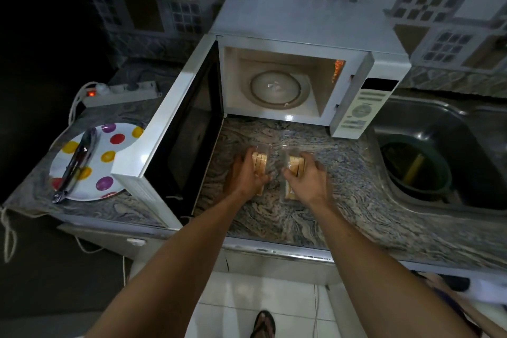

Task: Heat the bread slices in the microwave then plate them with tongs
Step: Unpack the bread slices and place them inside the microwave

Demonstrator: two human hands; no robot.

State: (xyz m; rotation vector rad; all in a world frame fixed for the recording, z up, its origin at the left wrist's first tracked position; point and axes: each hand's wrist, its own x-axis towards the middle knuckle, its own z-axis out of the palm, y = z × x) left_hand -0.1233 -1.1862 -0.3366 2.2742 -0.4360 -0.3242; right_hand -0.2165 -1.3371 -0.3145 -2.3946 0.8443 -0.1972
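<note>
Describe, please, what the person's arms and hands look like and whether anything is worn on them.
Both forearms are bare as far as the frame shows: no sleeves in view. The left hand and right hand wear no gloves, and no watch or bracelet shows at either wrist. Rings cannot be told; the fingers are blurred.
</note>
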